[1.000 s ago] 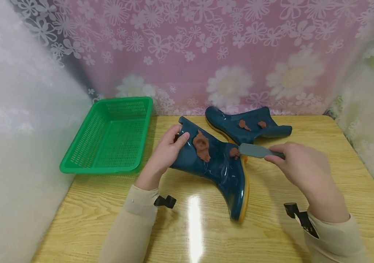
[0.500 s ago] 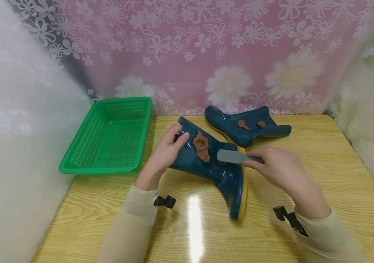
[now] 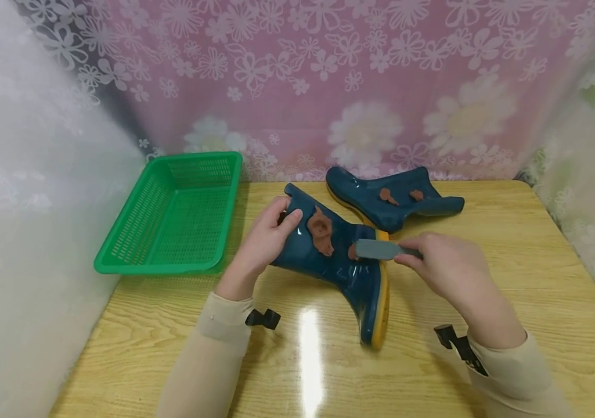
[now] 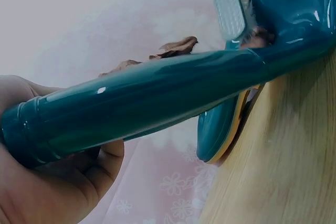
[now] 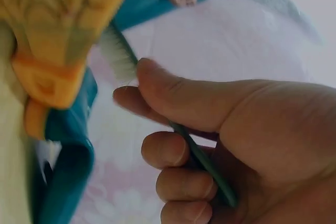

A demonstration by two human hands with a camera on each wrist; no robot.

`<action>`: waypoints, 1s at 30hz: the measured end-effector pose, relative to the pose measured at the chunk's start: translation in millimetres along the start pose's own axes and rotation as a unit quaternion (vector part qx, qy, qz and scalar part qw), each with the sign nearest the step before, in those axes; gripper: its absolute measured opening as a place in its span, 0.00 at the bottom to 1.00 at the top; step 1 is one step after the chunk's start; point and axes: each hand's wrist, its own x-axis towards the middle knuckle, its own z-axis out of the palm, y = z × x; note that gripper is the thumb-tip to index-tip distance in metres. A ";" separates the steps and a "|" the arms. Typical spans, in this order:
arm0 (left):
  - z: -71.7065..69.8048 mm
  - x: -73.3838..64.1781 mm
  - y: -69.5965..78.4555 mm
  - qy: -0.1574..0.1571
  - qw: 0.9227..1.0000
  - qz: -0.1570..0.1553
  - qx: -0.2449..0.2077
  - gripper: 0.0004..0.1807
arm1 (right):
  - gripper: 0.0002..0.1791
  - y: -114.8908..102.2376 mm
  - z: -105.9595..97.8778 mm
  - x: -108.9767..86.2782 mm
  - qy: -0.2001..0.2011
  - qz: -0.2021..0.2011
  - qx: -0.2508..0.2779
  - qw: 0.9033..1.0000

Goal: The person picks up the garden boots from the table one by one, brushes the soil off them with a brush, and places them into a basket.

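At wood-grain table (image 3: 381, 383); gripped boot (image 3: 336, 268); behind, pink floral curtain (image 3: 297, 110)

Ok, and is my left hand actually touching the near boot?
Touching. The left wrist view shows it: the left hand is wrapped around the open end of the near boot, skin right against it with no gap.

Basket (image 3: 156, 269) on tbl (image 3: 172, 354), L of near boot (image 3: 297, 249); far boot (image 3: 365, 191) behind, to R.
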 end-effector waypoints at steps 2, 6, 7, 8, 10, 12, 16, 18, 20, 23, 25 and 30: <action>-0.9 -0.3 0.2 0.003 1.000 -0.004 -0.008 0.10 | 0.15 2.1 -5.1 -3.9 0.008 0.013 -0.004 1.000; -2.3 -0.9 1.0 0.007 1.000 -0.005 -0.020 0.12 | 0.15 -1.7 -10.1 -7.7 0.036 0.005 0.007 0.999; -2.5 -0.9 0.9 0.008 1.000 -0.003 -0.020 0.12 | 0.15 -3.9 -9.3 -7.3 0.042 -0.005 0.009 0.999; -2.5 -0.9 0.8 0.009 1.000 -0.002 -0.020 0.12 | 0.16 -6.5 -7.9 -6.2 0.043 -0.015 0.012 0.999; -2.0 -0.4 -0.4 0.009 1.000 0.004 -0.017 0.11 | 0.16 -10.9 -2.3 -2.8 0.031 -0.030 0.014 0.999; -1.4 0.0 -1.3 0.007 1.000 0.010 -0.009 0.12 | 0.17 -13.2 4.1 0.8 0.013 -0.040 0.010 0.999; -0.3 0.3 -0.8 0.000 1.000 0.013 -0.004 0.12 | 0.14 -10.7 9.3 2.7 -0.002 -0.021 -0.001 1.000; -0.5 0.0 0.3 0.001 1.000 0.009 -0.010 0.11 | 0.13 -7.9 6.1 0.7 0.004 -0.006 -0.004 1.000; -1.2 -0.5 1.1 0.004 1.000 0.007 -0.018 0.11 | 0.13 -4.9 0.7 -2.4 0.013 0.005 -0.008 1.000; -2.0 -1.3 1.7 0.007 1.000 0.004 -0.020 0.11 | 0.14 -2.6 -9.4 -6.8 0.029 0.021 -0.003 0.999; -2.1 -1.4 2.0 0.006 1.000 0.003 -0.020 0.11 | 0.17 -2.9 -15.3 -8.7 0.044 0.029 0.011 0.999; -1.1 -1.5 2.1 0.008 1.000 0.002 -0.012 0.11 | 0.31 -13.9 -21.8 -5.5 0.059 0.049 0.079 0.994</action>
